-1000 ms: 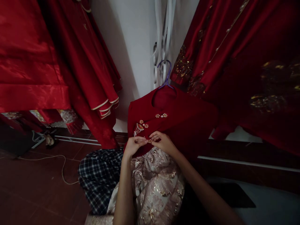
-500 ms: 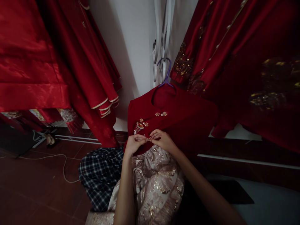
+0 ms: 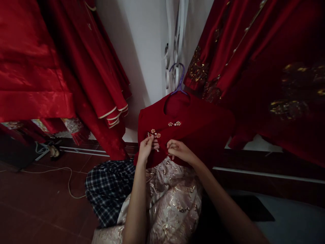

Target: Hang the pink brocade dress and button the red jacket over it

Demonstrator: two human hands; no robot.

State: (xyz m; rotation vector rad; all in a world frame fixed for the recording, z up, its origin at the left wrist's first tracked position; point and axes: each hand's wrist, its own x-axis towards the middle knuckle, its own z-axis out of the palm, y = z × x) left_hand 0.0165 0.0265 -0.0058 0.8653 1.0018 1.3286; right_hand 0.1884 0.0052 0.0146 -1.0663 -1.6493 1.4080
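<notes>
A sleeveless-looking dark red top hangs in front of me on a purple hanger. Its front carries a beaded flower clasp below the neckline and a fan-shaped jewelled ornament to the left. My left hand lies over the lower part of this ornament, fingers stretched out and thumb near its top; small hanging beads show past the fingertips. My right hand is closed in a pinch low on the top's front. What it pinches is mostly hidden, with a tiny gold glint at the fingertips.
Pale gold-patterned brocade cloth covers my lap, beside dark checked cloth. Red garments hang left, and embellished red ones right. A white metal rack holds the hanger. A cable lies on the tiled floor.
My hands have parted from the small beaded piece they both held. The left moved up and left onto the fan-shaped ornament; the right shifted slightly right. The top barely moved.
</notes>
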